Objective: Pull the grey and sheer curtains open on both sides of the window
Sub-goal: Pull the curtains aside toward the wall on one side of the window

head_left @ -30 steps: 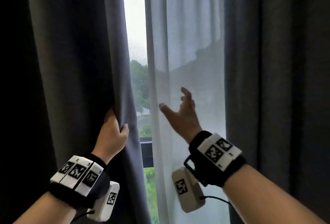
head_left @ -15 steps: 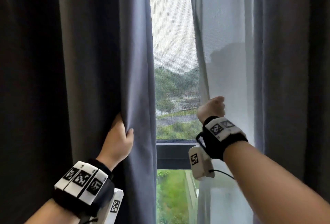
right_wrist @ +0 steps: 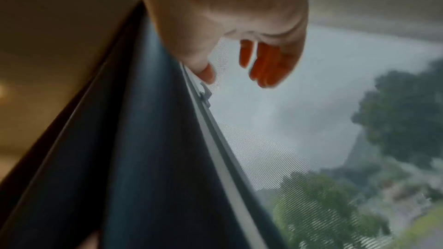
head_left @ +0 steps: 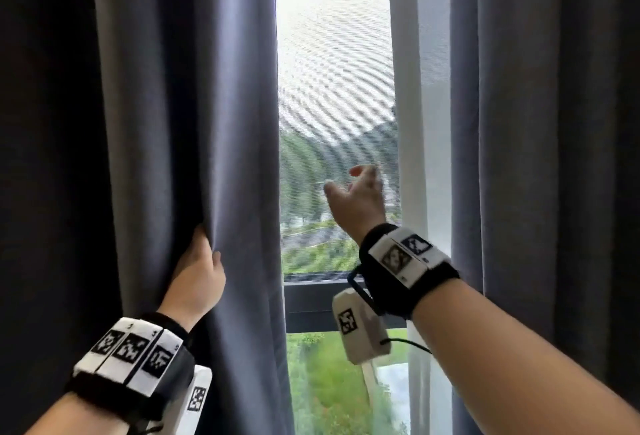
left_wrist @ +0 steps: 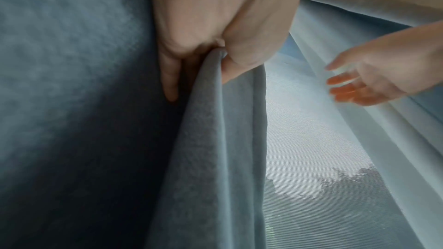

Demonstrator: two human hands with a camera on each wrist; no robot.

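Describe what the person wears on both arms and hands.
Both hands, left and right, are bare, with no sleeves. Each wrist has a black band with white blocks bearing black square codes. A white coded box hangs under each; a black cable leaves the right one.

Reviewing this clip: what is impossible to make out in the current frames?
- Left sheer curtain: no view shows it; the left grey curtain, gripped by the left hand, may hide it.
- Right hand: motion-blurred in all views, so whether it touches the right sheer curtain is unclear.
- Curtain tops and rails: cut off by the head view's upper edge.
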